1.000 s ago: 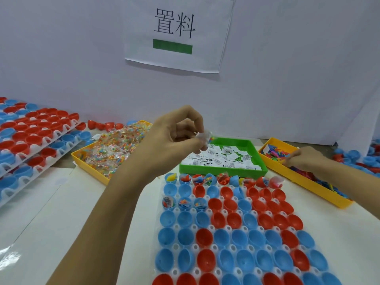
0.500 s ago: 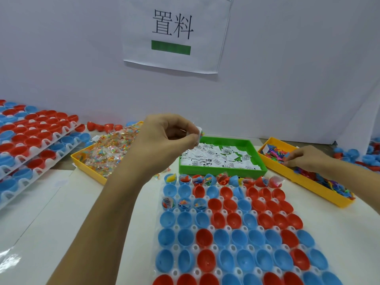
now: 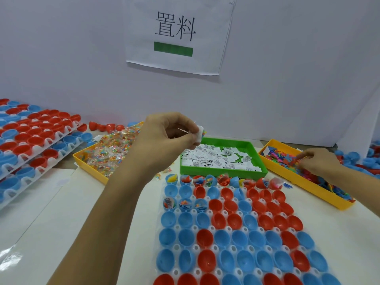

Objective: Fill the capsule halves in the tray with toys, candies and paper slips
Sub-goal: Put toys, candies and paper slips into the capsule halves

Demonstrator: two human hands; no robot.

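A clear tray (image 3: 174, 248) of red and blue capsule halves lies in front of me. Its far row and three halves at the left of the third row hold items. My left hand (image 3: 166, 136) is raised above the tray's far left corner and pinches a small candy packet with a paper slip (image 3: 199, 134). My right hand (image 3: 317, 162) reaches into the yellow bin of coloured toys (image 3: 308, 183), fingers curled among the pieces. What it holds is hidden. A green bin of paper slips (image 3: 223, 172) sits behind the tray. A yellow bin of wrapped candies (image 3: 90, 164) stands to the left.
Stacked trays of red and blue capsule halves (image 3: 30, 140) fill the left side. Loose halves (image 3: 362, 161) lie at the far right and behind the candy bin. A white wall with a printed sign (image 3: 176, 33) closes the back.
My left hand has drifted slightly left and lower, still pinching the packet. My right hand has stayed in the toy bin, shifting a little among the pieces.
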